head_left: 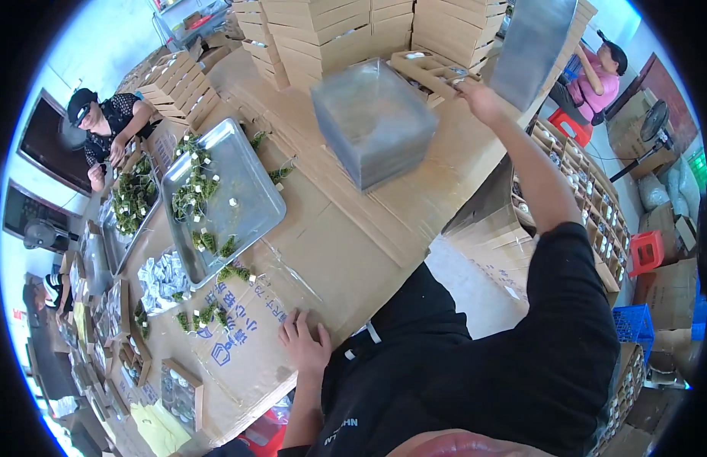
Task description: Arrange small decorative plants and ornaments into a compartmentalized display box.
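My left hand [305, 341] lies with its fingers spread on the near edge of the cardboard-covered table [292, 259], holding nothing. My right arm stretches to the far right of the table. There my right hand [478, 100] has its fingers closed on the end of a low, divided cardboard tray [423, 70] with small pale items in it. A clear, boxy plastic piece [372, 126], slightly blurred, stands just left of that hand and partly covers the tray. Beyond the hand rises a tall clear plastic sheet or box [530, 49].
Cardboard trays [319, 34] are stacked at the back. A metal tray [251, 206] holds green sprigs with white tags, beside crumpled white paper [164, 280]. A person [102, 126] works at left; another [597, 80] sits back right. Divided trays [578, 183] stand beside the table.
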The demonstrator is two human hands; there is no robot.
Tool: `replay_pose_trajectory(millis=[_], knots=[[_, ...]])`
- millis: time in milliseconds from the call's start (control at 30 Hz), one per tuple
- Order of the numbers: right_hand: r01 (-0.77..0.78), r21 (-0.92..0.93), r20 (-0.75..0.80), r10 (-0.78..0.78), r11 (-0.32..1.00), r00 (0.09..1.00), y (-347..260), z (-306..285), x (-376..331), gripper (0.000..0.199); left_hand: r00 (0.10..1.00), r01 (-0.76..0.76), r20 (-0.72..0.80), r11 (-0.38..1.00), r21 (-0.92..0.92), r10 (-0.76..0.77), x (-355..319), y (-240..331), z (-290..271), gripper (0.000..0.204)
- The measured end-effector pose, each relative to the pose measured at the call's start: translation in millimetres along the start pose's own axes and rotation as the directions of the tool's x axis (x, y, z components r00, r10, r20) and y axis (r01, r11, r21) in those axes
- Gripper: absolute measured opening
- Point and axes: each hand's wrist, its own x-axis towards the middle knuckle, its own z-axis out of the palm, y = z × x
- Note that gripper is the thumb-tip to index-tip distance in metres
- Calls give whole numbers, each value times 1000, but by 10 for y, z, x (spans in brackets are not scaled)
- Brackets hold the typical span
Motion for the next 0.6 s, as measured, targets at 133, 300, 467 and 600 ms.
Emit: replay_pose_trajectory(millis=[133,300,467,600], knots=[[60,-156,10,-60,986,998,-387,-851,-134,20,1000,12,17,1000,3,-12,22,6,-11,43],[300,-272,42,-300,914,953,-1238,-1699,-250,31,999,-41,-13,997,-70,40,-9,-114,-57,42],[709,-157,18,-716,687,698,-2383,-1943,-538,32,801,-495,-417,867,-56,430,64,143,-682,32],[899,145,-99,-898,414,429,-3583,-1483,-589,18,662,-574,-452,792,206,597,142,687,-1361,36]])
